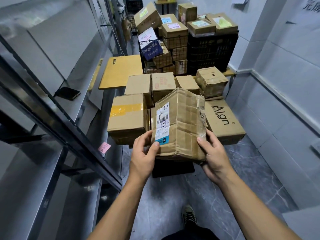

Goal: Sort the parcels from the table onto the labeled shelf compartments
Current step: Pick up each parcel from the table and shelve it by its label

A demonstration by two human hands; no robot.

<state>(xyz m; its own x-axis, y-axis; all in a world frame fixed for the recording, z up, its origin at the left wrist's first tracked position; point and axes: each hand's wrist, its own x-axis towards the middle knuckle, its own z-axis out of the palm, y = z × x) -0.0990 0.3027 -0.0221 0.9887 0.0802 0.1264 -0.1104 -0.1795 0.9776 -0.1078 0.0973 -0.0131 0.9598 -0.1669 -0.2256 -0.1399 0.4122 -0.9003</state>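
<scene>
Both hands are on one parcel. Left hand (pixel 143 153) grips its lower left corner, thumb pressed on the bottom of the shipping label (pixel 162 123). Right hand (pixel 214 156) grips the lower right corner, thumb on the side face, fingers curled underneath.

Held parcel (pixel 181 129): creased, battered brown carton at frame centre, tilted, lifted in front of the pile and off it. "215" handwritten above the label.

Behind it, centre frame, is a pile of cardboard boxes packed close together. The box with yellow tape (pixel 127 115) is on its left and the "Align" box (pixel 223 120) on its right. The tape-wrapped parcel (pixel 212 81) sits further back right.

Upper centre: wire basket (pixel 149 44) and black plastic crate (pixel 211 52) side by side, both heaped with labelled boxes. A flat yellow board (pixel 119 73) lies left of the basket.

Left of frame: metal shelf unit (pixel 83 104). A dark phone (pixel 68 93) lies on one level and a pink sticky note (pixel 104 147) is on a lower edge.

Bottom centre: one shoe (pixel 189 215) on the grey floor.
</scene>
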